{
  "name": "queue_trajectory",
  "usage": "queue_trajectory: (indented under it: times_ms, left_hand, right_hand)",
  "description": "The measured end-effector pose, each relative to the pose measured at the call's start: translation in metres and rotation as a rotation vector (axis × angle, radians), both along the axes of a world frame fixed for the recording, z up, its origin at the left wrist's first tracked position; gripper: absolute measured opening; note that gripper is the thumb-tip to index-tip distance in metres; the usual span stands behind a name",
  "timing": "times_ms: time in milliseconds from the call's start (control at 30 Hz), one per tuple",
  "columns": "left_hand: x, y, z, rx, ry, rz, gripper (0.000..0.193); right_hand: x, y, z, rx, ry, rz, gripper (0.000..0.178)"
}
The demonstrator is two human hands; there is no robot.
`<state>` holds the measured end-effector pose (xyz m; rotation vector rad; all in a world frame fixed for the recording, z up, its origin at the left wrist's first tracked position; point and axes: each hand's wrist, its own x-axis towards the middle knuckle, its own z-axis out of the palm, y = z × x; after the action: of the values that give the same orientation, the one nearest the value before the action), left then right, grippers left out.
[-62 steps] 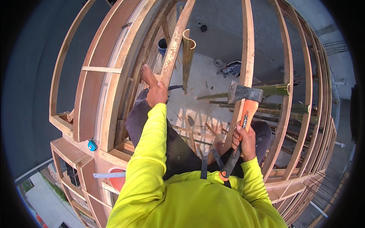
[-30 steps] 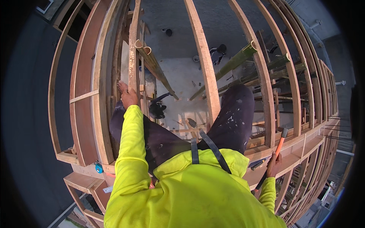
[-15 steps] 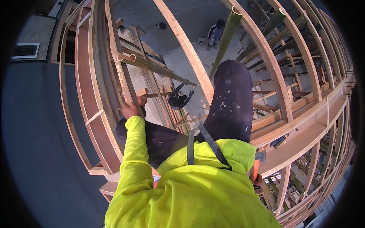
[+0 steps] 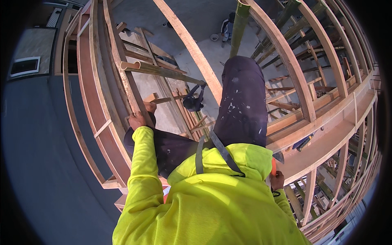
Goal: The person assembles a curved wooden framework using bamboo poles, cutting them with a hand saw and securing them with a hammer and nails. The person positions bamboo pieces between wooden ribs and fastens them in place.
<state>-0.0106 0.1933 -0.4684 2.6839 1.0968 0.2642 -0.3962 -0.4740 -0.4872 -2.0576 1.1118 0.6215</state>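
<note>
My left hand (image 4: 136, 119) is closed over the edge of a long wooden beam (image 4: 130, 92) on the left, its fingers wrapped on the wood. Beside it my left leg (image 4: 167, 149) is bent in dark trousers, while my right leg (image 4: 243, 102), spotted with pale paint, points forward. Low at my right side, my right hand (image 4: 277, 179) is closed around an orange-handled tool (image 4: 273, 166). Its grey metal head (image 4: 279, 157) sticks out next to my yellow shirt; the rest of the tool is hidden.
Curved wooden ribs (image 4: 286, 57) and a wide ledge (image 4: 294, 163) frame the right. Bamboo poles (image 4: 239, 30) slant down between the timbers. Far below, one person (image 4: 194, 100) reaches up to a bamboo pole (image 4: 163, 71); another person (image 4: 228, 28) is near a bucket (image 4: 214, 37). Tools (image 4: 303, 143) lie on the ledge.
My view has shifted slightly. My right hand, mostly hidden before, now shows more fully around the orange handle. My left hand stays on the beam. The person below has raised their arms to the bamboo.
</note>
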Motion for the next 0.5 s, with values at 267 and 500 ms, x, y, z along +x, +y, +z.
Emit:
queue_trajectory:
  times_ms: [267,500]
  left_hand:
    - [-0.002,0.036,-0.019,-0.075,0.171,-0.069,0.054]
    - [0.009,0.025,-0.011,-0.039,0.256,-0.119,0.060]
  right_hand:
    - [0.068,-0.043,0.046,0.291,0.229,-0.036,0.059]
    - [0.083,-0.110,-0.027,-0.500,-0.329,-0.154,0.029]
